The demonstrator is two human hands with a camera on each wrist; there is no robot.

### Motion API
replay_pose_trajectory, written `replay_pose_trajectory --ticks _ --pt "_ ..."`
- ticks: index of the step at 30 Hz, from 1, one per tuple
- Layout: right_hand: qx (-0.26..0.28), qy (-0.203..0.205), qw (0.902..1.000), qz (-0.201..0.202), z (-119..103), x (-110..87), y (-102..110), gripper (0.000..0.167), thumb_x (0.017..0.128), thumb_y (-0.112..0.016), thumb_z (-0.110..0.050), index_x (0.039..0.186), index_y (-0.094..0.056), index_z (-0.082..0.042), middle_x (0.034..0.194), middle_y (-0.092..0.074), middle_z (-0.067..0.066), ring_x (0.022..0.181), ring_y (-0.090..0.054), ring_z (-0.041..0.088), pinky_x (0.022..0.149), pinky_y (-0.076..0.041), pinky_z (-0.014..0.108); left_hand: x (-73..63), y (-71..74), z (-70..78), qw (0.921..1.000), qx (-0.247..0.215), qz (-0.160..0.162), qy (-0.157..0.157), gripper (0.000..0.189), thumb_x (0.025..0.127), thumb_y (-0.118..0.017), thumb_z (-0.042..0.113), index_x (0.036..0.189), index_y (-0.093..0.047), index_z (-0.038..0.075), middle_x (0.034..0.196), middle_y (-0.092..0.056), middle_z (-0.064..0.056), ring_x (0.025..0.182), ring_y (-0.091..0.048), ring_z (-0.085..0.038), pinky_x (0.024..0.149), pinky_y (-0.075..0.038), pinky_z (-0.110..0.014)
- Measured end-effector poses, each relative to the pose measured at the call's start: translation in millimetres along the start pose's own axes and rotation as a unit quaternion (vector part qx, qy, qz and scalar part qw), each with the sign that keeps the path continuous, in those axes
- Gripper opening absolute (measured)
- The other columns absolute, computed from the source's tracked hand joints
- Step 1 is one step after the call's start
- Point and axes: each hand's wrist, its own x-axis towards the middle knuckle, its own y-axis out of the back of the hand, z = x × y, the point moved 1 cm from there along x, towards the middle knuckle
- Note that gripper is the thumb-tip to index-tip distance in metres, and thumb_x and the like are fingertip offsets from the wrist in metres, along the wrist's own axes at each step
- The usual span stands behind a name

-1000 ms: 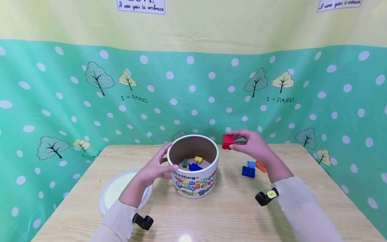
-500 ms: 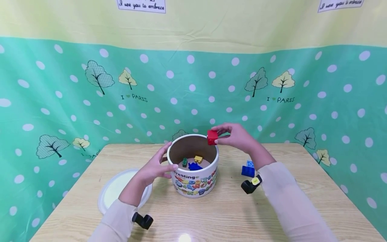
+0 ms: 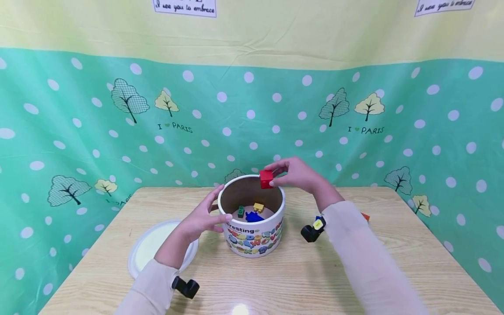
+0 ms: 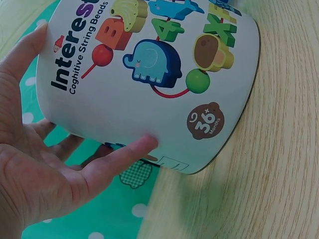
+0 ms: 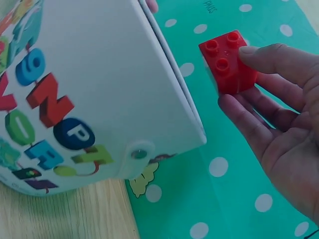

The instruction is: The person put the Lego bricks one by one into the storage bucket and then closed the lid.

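In the head view my right hand [image 3: 296,176] pinches a red toy brick [image 3: 266,179] above the right part of a round white bucket's opening. The right wrist view shows the brick's studs [image 5: 222,63], with the thumb on its top and fingers beneath. My left hand [image 3: 198,220] rests spread against the bucket's left side, thumb at the front rim; in the left wrist view its fingers touch the printed wall. The bucket [image 3: 252,245] stands upright. Inside lie a green brick [image 3: 241,211], a yellow brick [image 3: 258,207] and a dark blue piece [image 3: 253,217].
A round white lid [image 3: 151,249] lies on the wooden table [image 3: 252,288] left of the bucket, partly behind the left forearm. An orange brick [image 3: 365,216] peeks out beyond the right sleeve, which hides most of the blue bricks there. A green dotted curtain [image 3: 252,131] hangs behind the table.
My right hand has carried the red brick leftward from right of the bucket to over its opening. The right sleeve now covers much of the loose bricks. The left hand stays put.
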Motion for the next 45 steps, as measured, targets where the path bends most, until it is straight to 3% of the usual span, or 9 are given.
replay_pose_trajectory --ticks 9,17,29,39,45 --pt "0.031 -0.027 0.9985 -0.036 7 19.8 -13 0.042 0.079 -0.079 -0.009 0.120 -0.070 -0.012 0.113 -0.066 0.007 0.103 -0.061 0.026 0.086 -0.055 0.037 -0.4 1.0 0.9 1.0000 -0.002 0.000 -0.001 0.097 0.084 -0.077 0.022 0.157 -0.014 0.028 0.162 -0.006 -0.008 0.142 -0.016 -0.047 0.078 -0.056 -0.054" --pt "0.066 -0.033 0.9968 -0.030 17 28.9 -22 0.044 0.080 -0.078 -0.007 0.122 -0.068 -0.007 0.114 -0.067 0.009 0.106 -0.061 0.026 0.092 -0.052 0.036 0.0 0.4 -0.9 1.0000 -0.006 -0.003 -0.002 0.098 0.084 -0.078 0.023 0.157 -0.013 0.027 0.162 -0.005 -0.008 0.142 -0.016 -0.047 0.078 -0.056 -0.054" --pt "0.080 -0.034 0.9954 -0.039 20 27.1 -21 0.042 0.086 -0.074 -0.009 0.126 -0.064 -0.002 0.128 -0.061 0.016 0.117 -0.057 0.026 0.104 -0.044 0.041 0.8 1.5 -1.8 1.0000 -0.005 -0.005 -0.005 0.097 0.085 -0.077 0.021 0.157 -0.013 0.028 0.162 -0.006 -0.008 0.141 -0.018 -0.047 0.077 -0.057 -0.053" --pt "0.099 0.000 0.9951 -0.004 22 16.3 -22 0.041 0.084 -0.076 -0.012 0.123 -0.065 -0.004 0.123 -0.061 0.020 0.105 -0.059 0.026 0.092 -0.052 0.037 0.6 -0.4 -0.5 1.0000 -0.007 -0.005 -0.004 0.097 0.084 -0.077 0.023 0.157 -0.013 0.026 0.161 -0.006 -0.008 0.142 -0.016 -0.045 0.079 -0.056 -0.054" --pt "0.120 0.023 0.9922 0.025 24 4.2 -20 0.042 0.086 -0.075 -0.013 0.125 -0.063 -0.001 0.125 -0.061 0.019 0.110 -0.059 0.027 0.094 -0.051 0.041 0.2 0.5 0.0 1.0000 -0.006 -0.005 -0.005 0.099 0.083 -0.078 0.023 0.157 -0.013 0.026 0.161 -0.006 -0.009 0.141 -0.018 -0.045 0.078 -0.056 -0.053"
